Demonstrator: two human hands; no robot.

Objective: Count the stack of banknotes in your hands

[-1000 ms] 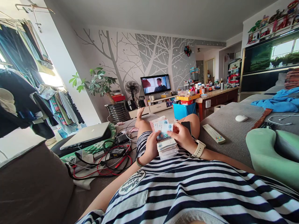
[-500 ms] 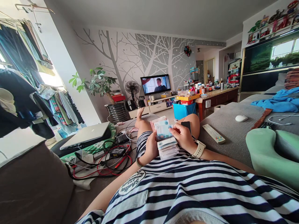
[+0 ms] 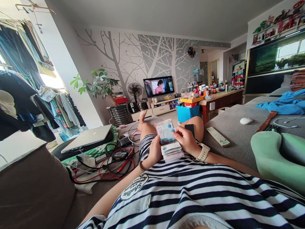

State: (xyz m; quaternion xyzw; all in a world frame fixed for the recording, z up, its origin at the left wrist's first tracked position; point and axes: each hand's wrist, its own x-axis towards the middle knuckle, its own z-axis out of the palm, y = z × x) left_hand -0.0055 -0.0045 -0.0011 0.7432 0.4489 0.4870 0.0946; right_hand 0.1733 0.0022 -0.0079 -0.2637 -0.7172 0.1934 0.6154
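Observation:
I lie back on a grey sofa in a striped shirt, legs stretched toward the TV. My left hand [image 3: 154,150] grips a thick stack of banknotes [image 3: 171,151] over my lap. The top notes are folded upward, and my right hand [image 3: 187,139], with a white watch on its wrist, pinches a bluish banknote [image 3: 165,133] at its right edge. A black phone [image 3: 190,128] rests on my knee just behind the right hand.
A white remote [image 3: 218,136], a white mouse [image 3: 246,121] and a blue cloth [image 3: 282,105] lie on the sofa to my right, beside a green cushion [image 3: 269,156]. At left are a closed laptop [image 3: 89,137] and tangled cables [image 3: 107,162]. The TV [image 3: 158,86] plays ahead.
My right hand has brought the fanned top notes from the left back upright against the stack. The picture on the TV has changed.

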